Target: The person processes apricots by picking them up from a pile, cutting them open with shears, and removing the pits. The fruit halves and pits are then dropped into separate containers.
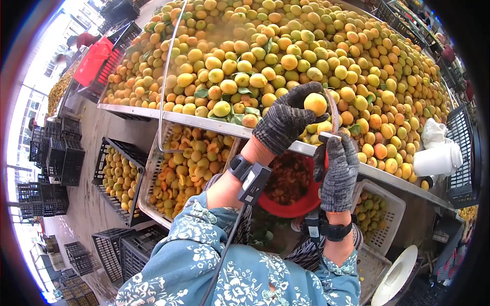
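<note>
A dark knitted glove covers my left hand [288, 120], which holds a yellow-orange apricot [315, 104] between thumb and fingers over the front edge of the fruit heap. My right hand [339, 171], gloved too, is closed around the handle of a curved knife [334, 109]. Its blade points up, right beside the held apricot; whether they touch I cannot tell. Behind both hands lies a large heap of apricots [245, 56] with some green leaves, on a table with a metal edge [204, 122].
Below the table edge are a crate of halved apricots [148, 196], a red basin [288, 208] with brownish pieces, and a pale crate [395, 214] of greenish fruit. A black crate [133, 217] stands left, a white container [438, 159] right. A bent metal rod [162, 97] rises at the left.
</note>
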{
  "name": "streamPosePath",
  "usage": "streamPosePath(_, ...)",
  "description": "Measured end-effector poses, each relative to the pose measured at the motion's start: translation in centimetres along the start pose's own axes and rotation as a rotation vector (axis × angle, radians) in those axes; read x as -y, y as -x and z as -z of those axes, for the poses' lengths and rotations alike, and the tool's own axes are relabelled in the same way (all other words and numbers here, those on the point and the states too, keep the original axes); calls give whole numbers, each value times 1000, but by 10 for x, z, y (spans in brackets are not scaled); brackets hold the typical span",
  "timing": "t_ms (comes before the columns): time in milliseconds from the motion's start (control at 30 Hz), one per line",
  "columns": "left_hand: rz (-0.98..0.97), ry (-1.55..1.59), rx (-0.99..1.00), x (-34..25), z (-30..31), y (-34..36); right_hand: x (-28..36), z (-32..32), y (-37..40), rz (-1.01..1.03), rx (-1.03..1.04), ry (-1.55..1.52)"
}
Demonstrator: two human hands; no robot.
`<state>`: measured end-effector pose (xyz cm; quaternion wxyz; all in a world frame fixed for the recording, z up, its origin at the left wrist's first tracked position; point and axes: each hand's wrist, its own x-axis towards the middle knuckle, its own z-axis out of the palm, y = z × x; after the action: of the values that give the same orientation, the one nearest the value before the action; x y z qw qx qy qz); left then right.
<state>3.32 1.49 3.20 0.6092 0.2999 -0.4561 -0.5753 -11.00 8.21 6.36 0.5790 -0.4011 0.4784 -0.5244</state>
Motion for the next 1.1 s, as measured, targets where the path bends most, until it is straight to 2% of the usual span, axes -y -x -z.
streamPosePath(133, -41, -165, 26, -5, -3, 0, -10, 3, -4, 57, -35, 81)
streamPosePath(200, -109, -439, 38, -7, -5, 1, -15, 5, -5, 159, -28, 214)
streamPosePath(233, -107, -438, 39, -2, -4, -1, -15, 4, -5, 158, -30, 215)
streamPosePath(300, 75, 33, 32, 8, -2, -4, -14, 0, -4, 69, -42, 93)
streamPosePath(433, 52, 12, 45, 15, 0, -3, -20, 0, -8, 109, -63, 156)
streamPosePath(500, 129, 207, -14, 14, -5, -1, -26, -1, -12, 141, -100, 222)
streamPosePath(600, 103, 58, 14, 20, -1, -3, -22, -2, -14, 78, -85, 227)
streamPosePath(633, 105, 59, 16, 23, -1, -3, -32, -2, -20, 145, -100, 177)
streamPosePath(733, 105, 84, 48, 27, -4, -2, -31, -2, -25, 135, -96, 203)
streamPosePath(900, 154, -160, -3, 10, -20, -3, -27, 4, -35, 138, -84, 250)
streamPosePath(1033, 214, 4, -27, 24, -17, -1, -34, 8, -30, 118, -111, 355)
streamPosePath(1067, 214, 3, -28, 23, -16, -2, -39, 8, -28, 199, -127, 472)
streamPosePath(1100, 245, 130, -70, 22, -13, -3, -42, 7, -27, 281, -142, 586)
